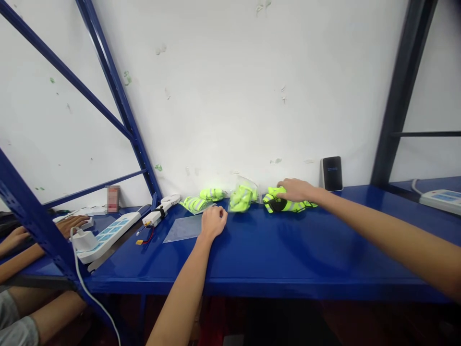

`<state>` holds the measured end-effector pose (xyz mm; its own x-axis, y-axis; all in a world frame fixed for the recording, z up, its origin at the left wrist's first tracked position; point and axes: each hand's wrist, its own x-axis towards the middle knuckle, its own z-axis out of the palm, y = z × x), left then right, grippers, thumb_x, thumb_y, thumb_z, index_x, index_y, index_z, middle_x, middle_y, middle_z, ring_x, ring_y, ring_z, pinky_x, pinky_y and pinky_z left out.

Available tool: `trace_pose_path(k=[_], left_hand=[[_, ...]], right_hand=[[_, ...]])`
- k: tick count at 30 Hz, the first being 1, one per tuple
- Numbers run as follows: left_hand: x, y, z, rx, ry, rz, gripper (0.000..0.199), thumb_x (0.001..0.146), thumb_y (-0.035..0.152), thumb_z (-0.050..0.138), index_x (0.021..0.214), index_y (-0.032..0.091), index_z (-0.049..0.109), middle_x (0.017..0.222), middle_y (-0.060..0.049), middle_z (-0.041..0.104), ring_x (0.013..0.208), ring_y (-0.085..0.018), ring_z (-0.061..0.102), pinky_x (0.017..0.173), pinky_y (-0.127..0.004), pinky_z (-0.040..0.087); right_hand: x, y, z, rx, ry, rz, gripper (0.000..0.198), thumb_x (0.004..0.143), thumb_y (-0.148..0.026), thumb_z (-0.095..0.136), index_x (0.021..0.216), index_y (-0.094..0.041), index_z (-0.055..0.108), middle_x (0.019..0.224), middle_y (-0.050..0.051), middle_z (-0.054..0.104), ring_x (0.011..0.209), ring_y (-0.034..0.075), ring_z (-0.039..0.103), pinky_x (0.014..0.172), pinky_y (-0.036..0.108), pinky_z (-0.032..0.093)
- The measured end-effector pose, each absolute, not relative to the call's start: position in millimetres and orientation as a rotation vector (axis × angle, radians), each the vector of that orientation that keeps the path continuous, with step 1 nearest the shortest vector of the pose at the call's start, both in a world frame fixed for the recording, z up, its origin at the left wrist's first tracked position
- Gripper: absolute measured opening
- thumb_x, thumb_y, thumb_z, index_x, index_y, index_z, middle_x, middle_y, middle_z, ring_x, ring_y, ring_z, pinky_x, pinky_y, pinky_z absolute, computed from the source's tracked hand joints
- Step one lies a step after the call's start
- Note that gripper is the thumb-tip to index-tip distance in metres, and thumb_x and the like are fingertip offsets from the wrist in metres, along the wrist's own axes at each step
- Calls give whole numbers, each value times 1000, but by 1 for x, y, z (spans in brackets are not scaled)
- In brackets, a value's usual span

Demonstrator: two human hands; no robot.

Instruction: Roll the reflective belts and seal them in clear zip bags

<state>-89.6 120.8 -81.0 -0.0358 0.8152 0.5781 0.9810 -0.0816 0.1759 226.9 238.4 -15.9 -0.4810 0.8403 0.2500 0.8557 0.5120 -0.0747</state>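
Observation:
My right hand [296, 189] reaches across the table, its fingers on top of a crumpled fluorescent yellow-green reflective vest [296, 206] with grey stripes and a black patch. My left hand [213, 221] rests on the table with its fingers curled in; what they hold, if anything, is hidden. Beside that wrist lies a flat clear plastic bag [183, 228]. Between my hands stands a bagged yellow-green bundle [242, 198] in clear plastic. Two more folded bundles, a front one [194, 204] and a rear one [212, 193], lie behind my left hand.
A white device with wires [153, 217] and a white power strip [111, 235] are at the left. A dark-screened box [332, 173] leans on the wall. Blue rack posts [118, 91] frame the blue table [273, 259]. Another person's hand [72, 224] is beyond the left post.

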Motion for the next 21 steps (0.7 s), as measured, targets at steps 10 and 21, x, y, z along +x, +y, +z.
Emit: trace_pose_path(k=[10, 21], left_hand=[[-39, 124, -83, -2389, -1488, -901, 77, 70, 38, 71, 140, 29, 41, 139, -13, 46, 121, -36, 46, 96, -44, 36], [-46, 188, -6, -2172, -1337, -1007, 39, 93, 23, 39, 125, 24, 60, 96, -8, 70, 90, -20, 63, 84, -29, 45]], right_hand=[[268, 240, -83, -1330, -2598, 153, 86, 73, -64, 59, 139, -10, 46, 138, 21, 50, 126, 39, 46, 101, 46, 38], [254, 220, -85, -1268, -2379, -122, 59, 96, -56, 26, 90, -17, 69, 88, 15, 68, 86, 32, 64, 78, 45, 47]])
